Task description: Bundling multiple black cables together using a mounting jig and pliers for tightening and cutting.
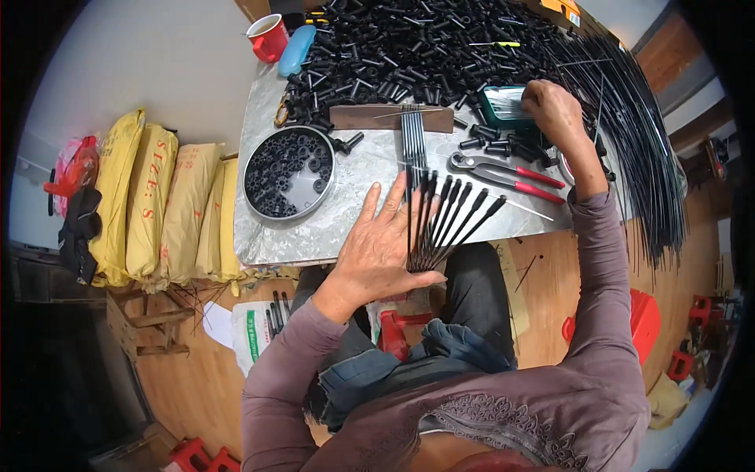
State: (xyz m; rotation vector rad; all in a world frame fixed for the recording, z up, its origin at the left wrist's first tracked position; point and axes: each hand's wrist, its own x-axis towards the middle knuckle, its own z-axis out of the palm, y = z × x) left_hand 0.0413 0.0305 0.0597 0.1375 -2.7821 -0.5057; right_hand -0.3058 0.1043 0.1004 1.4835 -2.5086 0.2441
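My left hand (376, 245) lies flat with fingers spread and thumb stretched out, against a fan of thin black rods (456, 208) with thicker ends. Some of its fingers are partly hidden by the rods. Beyond the hand, a row of slim rods (413, 141) runs to a brown wooden bar (362, 118). At the right, my right hand (554, 114) is bent over a small green box (491, 118) of thin silvery pins (507, 98). Its fingertips are pressed together there; what they hold, if anything, is hidden. Red-handled pincers (511, 173) lie below the box.
A round tin (250, 197) of black rings stands at the left. Black tubular parts (409, 51) are heaped across the back, near a red mug (271, 43) and blue case (297, 51). Long black rods (649, 173) overhang the right edge. Yellow sacks (153, 204) lean left.
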